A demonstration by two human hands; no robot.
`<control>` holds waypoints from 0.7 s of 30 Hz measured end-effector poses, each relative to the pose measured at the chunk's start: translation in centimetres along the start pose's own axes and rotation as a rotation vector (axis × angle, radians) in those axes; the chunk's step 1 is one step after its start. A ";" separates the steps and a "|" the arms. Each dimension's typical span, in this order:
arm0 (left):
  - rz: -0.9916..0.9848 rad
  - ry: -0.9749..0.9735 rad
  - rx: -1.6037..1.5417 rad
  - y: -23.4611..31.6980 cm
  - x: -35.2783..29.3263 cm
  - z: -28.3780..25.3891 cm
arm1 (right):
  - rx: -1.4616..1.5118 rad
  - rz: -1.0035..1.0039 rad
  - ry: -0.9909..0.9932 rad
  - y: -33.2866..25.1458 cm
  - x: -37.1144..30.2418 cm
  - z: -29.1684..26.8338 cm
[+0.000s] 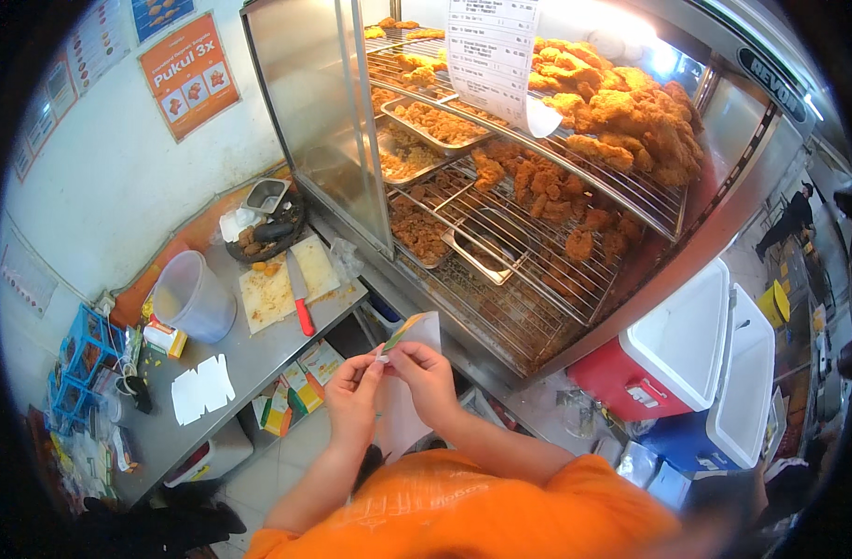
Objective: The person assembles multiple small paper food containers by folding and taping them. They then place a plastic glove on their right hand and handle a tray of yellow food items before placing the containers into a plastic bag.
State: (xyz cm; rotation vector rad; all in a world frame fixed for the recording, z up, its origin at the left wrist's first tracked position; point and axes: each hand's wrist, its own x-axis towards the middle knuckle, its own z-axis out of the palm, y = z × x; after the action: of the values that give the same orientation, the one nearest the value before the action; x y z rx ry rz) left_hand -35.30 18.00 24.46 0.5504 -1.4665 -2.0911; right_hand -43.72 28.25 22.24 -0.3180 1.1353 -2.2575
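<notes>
Left hand [351, 380], right hand [427, 374]: nearly closed, pinching paper [402, 417].

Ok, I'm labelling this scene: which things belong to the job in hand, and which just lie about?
In use:
- white paper, held by left hand and right hand

Seemingly just lying about:
- knife
- cutting board
- plastic bucket
- white card
</notes>
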 end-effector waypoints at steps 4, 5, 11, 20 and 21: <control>0.142 0.018 0.111 1.0 -0.4 0.3 | 0.108 0.067 -0.050 -3.3 -0.3 0.9; 0.193 0.011 0.121 1.4 -0.4 0.1 | 0.115 0.062 -0.093 -4.0 -0.1 0.9; -0.090 0.125 0.153 3.0 -0.9 -1.2 | -0.260 0.055 -0.055 -4.5 1.1 -0.3; 0.057 0.085 0.135 4.3 -1.3 0.0 | -0.026 0.057 -0.334 -2.9 0.8 0.9; 0.111 0.034 0.173 4.5 -1.3 0.0 | 0.015 0.083 -0.341 -3.1 1.0 0.7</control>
State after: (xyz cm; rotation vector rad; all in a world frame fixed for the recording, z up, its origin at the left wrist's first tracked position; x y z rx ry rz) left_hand -33.45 17.59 28.78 0.5541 -1.6299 -1.8733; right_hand -45.42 28.58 25.08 -0.6123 0.9342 -2.0402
